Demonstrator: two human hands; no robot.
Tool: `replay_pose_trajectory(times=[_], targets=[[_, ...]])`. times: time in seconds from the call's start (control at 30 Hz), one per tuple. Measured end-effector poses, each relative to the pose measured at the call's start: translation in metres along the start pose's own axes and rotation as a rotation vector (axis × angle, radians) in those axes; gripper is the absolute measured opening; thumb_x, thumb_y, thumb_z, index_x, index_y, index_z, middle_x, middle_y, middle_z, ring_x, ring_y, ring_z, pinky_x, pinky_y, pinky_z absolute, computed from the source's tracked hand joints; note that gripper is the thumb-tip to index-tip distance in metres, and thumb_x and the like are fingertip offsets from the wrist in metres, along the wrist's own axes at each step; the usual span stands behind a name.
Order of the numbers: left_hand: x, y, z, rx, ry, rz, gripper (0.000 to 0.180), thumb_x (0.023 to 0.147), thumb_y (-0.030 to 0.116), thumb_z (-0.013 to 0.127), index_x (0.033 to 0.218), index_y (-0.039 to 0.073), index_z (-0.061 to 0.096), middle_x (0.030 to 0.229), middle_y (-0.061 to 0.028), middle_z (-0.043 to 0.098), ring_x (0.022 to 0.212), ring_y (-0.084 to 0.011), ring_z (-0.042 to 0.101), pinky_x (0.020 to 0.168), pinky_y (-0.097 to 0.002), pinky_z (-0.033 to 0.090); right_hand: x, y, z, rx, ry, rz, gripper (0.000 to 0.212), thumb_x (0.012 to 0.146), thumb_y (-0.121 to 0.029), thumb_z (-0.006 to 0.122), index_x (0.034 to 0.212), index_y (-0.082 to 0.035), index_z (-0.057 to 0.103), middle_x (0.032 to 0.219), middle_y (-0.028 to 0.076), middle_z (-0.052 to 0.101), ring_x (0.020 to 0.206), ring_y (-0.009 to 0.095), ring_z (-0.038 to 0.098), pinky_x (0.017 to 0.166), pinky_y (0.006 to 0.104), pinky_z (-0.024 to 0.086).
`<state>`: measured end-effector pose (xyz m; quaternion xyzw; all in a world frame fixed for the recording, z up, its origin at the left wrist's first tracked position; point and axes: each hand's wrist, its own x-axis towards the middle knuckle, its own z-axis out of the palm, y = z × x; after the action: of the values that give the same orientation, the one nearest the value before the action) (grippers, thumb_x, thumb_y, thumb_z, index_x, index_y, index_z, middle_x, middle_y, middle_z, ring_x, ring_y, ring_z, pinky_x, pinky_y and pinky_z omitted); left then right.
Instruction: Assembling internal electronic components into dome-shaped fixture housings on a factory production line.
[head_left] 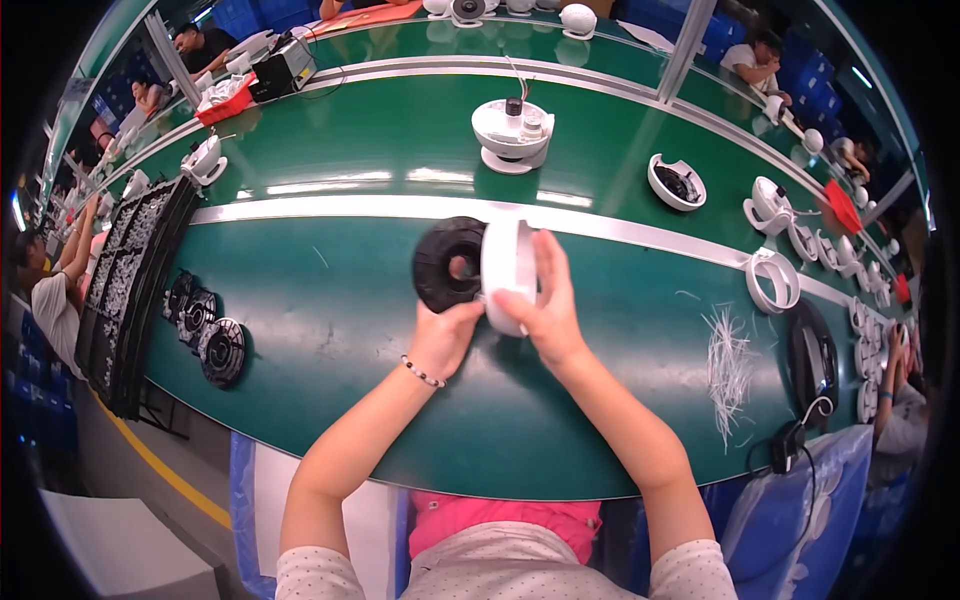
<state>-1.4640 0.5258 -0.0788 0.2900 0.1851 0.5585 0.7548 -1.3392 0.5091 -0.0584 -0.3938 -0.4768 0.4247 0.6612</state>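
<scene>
Held items, left to right: one black round part with a central hole, at the left hand, above its thumb; one white ring-shaped part, upright and seen nearly edge-on, at the right hand. The two stand side by side in front of the body, over the desk; whether they touch cannot be told.

Hands, left to right: left hand, closed on the lower edge of the black part, its fingers mostly hidden behind, beaded bracelet at the wrist; right hand, partly open, gripping the white part between thumb and fingers, slightly blurred.

Desk, green, left to right: black rack of small pale pieces, at the left edge; several black slotted round parts; loose heap of thin white strips; white ring, near the right end; black curved item; black adapter with cable, at the near right edge.

Beyond the pale rail, green strip, left to right: red tray; black boxed device; white domed unit with wires upward; white cup-shaped shell with dark contents; further white units.

Room: yellow floor line, left; seated people along both sides and the far side; blue bins behind.
</scene>
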Motion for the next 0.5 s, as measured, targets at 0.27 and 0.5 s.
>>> replay_pose_trajectory(times=[0.27,0.5], targets=[[0.001,0.042,-0.025,-0.145,-0.469,-0.449,0.072,0.063,0.013,0.059,0.128,0.007,0.028,0.124,-0.0127,0.039,0.117,-0.0300,0.037,0.098,-0.0442,0.028,0.001,-0.004,0.008,-0.406,-0.215,-0.053,0.104,0.054,-0.022,0.078,0.131,0.001,0.012,0.132,0.019,0.023,0.123,0.025,0.025,0.099,0.0345,0.024],[0.008,0.043,-0.015,-0.216,-0.197,-0.416,0.069,0.083,0.056,0.029,0.126,0.002,0.032,0.117,-0.0182,0.046,0.106,-0.0272,0.047,0.091,-0.0413,0.038,-0.003,-0.013,0.016,-0.757,-0.296,-0.305,0.110,0.046,-0.036,0.081,0.131,-0.002,0.020,0.132,0.021,0.023,0.122,0.033,0.026,0.099,0.0407,0.026]])
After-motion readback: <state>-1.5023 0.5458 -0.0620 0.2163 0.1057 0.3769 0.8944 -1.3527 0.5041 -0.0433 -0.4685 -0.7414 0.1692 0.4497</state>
